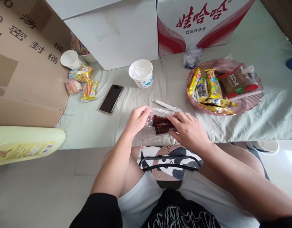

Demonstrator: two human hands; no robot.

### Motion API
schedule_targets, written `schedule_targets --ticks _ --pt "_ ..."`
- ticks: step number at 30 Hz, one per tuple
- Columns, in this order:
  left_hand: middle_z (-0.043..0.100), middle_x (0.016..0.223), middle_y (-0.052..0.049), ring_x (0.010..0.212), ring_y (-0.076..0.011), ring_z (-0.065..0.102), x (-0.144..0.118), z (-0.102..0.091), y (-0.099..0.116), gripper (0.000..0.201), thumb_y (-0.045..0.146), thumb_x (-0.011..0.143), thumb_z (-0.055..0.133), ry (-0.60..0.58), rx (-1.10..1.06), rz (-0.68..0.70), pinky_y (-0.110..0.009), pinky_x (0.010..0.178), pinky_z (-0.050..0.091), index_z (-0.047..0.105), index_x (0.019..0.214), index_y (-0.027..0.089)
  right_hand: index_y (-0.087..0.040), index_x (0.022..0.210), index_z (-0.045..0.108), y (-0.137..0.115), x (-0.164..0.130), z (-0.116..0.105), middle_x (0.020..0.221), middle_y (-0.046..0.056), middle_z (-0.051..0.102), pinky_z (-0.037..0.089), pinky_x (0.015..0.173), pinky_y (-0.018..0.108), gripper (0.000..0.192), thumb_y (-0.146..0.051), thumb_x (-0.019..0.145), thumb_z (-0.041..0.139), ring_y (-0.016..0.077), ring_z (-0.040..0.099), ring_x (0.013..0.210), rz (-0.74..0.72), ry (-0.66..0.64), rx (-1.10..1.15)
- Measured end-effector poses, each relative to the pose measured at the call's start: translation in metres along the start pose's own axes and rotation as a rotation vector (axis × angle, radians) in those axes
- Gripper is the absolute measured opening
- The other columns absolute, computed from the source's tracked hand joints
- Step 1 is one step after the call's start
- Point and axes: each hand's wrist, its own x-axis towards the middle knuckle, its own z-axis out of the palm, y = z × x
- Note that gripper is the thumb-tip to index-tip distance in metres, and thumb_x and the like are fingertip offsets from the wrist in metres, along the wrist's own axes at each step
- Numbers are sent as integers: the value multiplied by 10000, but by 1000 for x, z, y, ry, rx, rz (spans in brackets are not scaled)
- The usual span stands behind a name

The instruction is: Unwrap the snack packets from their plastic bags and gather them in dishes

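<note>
Right now both my hands pinch a clear plastic wrapper with a dark red snack block at the near edge of the cloth-covered counter.

Largest first: the pale grey-green cloth-covered counter [255, 104] carries a brown cardboard box with black lettering [24, 63] at far left, a plain white box [117, 34] and a white-and-red printed carton [195, 22] at the back. To the right sits a pink ribbed plastic tray [252, 101] heaped with wrapped snacks. A white paper cup [141, 73] stands behind my hands, a black phone [111, 98] lies left of it, and a white-handled knife [165, 105] lies just beyond the wrapper. My left hand [137, 118] is closed on the wrapper's left end; my right hand [188, 129] presses curled fingers on the clear plastic wrapper with the dark red snack block [163, 124], which lies between them.
</note>
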Motion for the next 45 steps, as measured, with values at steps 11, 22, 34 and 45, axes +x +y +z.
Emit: schedule_targets --ticks 11,22,34,45 --pt "754 725 -14 686 -169 671 9 12 5 263 349 974 471 147 354 98 -270 672 458 609 791 219 -169 1219 636 -9 -2 5 1060 108 747 461 802 397 282 -342 998 616 296 693 992 -44 -174 96" --pt "782 743 -25 723 -195 693 21 0 0 212 305 927 510 223 378 48 -281 668 466 642 781 226 -198 1335 615 39 -7 -4 1185 111 743 594 897 401 394 -148 958 512 238 721 1065 -230 -188 694" --pt "779 741 -24 725 -194 684 21 1 4 286 328 933 490 252 453 40 -290 664 450 630 709 218 -243 1383 589 67 -22 -43 1204 140 678 598 850 461 452 -310 938 626 299 690 1038 168 892 340" --pt "765 777 -42 580 -134 584 16 6 3 375 519 961 521 32 173 172 -248 530 414 704 899 197 -254 1297 620 73 -28 -45 1145 134 694 576 918 526 327 -286 986 524 334 692 1090 160 854 268"
